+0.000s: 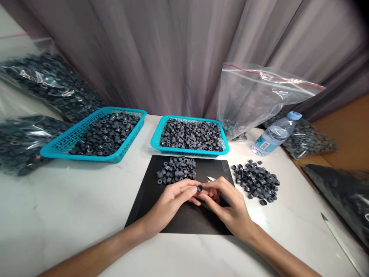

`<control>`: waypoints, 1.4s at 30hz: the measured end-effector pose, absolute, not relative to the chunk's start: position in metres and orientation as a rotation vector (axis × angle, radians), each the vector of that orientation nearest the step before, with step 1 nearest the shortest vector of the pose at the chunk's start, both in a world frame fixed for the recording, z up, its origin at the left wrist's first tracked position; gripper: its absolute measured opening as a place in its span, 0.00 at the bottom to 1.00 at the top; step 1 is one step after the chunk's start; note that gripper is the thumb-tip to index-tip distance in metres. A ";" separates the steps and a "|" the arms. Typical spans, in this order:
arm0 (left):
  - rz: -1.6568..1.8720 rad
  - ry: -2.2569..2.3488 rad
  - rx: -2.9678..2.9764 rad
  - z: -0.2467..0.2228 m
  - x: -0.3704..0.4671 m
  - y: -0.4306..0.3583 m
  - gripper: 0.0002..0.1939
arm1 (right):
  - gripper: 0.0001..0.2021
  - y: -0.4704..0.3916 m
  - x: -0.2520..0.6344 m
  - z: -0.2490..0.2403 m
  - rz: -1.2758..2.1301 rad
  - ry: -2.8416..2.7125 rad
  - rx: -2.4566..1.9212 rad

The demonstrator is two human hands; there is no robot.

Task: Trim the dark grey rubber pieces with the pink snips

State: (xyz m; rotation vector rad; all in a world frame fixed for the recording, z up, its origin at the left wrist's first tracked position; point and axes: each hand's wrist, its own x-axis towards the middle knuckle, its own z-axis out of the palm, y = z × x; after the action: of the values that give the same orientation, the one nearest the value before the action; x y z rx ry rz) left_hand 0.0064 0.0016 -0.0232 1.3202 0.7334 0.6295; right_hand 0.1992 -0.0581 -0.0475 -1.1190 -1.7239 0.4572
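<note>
Over the black mat [187, 219], my left hand [175, 196] is closed on a small dark ring-shaped part [199, 189], pinched between thumb and fingers with its round opening showing. My right hand [227, 200] is just to the right, its fingers pinched close against the part; a thin tool with a pale pointed tip [211, 179] shows behind these fingers, the rest mostly hidden by the hand. A pile of small grey parts [178, 169] lies on the mat behind my left hand. Another pile of dark parts [258, 182] sits on the table right of the mat.
Two blue baskets [190, 152] [83, 157] of grey parts stand at the back. Clear bags of parts [54, 84] lie at the left. A water bottle [272, 134], an upright clear bag [248, 100] and a white-bladed tool [340, 242] are at the right.
</note>
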 end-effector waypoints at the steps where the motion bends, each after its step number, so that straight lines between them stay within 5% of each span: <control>1: 0.624 0.732 1.339 -0.023 0.007 0.001 0.15 | 0.10 -0.058 0.199 -0.047 0.451 -1.726 -1.121; 23: 0.583 0.716 1.455 -0.021 0.005 0.001 0.17 | 0.09 -0.057 0.199 -0.044 0.447 -1.735 -1.119; 29: 0.743 0.759 2.110 -0.009 -0.010 0.006 0.13 | 0.08 -0.050 0.199 -0.044 0.325 -1.669 -1.120; 37: 1.006 1.093 2.738 -0.020 -0.028 0.038 0.13 | 0.04 0.028 0.284 0.076 -0.582 -1.425 -1.240; 42: 0.968 1.053 2.670 -0.024 -0.030 0.041 0.10 | 0.16 0.074 0.333 0.133 -0.716 -1.513 -1.642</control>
State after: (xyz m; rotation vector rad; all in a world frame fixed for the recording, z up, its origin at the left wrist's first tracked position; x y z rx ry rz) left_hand -0.0297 0.0410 -0.0237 2.6698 1.0534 0.9684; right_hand 0.3325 0.0745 0.1328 -1.6418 -1.5131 -0.7158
